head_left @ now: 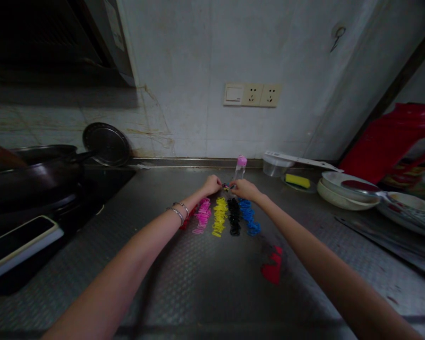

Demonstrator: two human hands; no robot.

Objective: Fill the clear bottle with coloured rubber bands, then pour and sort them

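Rows of small loop-shaped rubber bands lie on the metal counter: pink [202,216], yellow [219,216], black [234,216] and blue [248,216]. Some red bands [187,220] are partly covered by my left forearm. At the far end of the rows, my left hand [211,184] and my right hand [245,189] meet with fingertips pinched. Between them is a small multicoloured clump of rubber bands [226,187], which both hands seem to grip; fine detail is too small to tell. Just behind my right hand stands a clear bottle with a pink cap [241,161].
A jagged red piece [273,265] lies nearer on the counter [219,288]. Leftward are a wok [35,172], a round lid [106,144] and a white-edged device [21,241]. Rightward are a plastic cup [274,167], yellow sponge [297,181], bowls [345,200] and red thermos [386,141].
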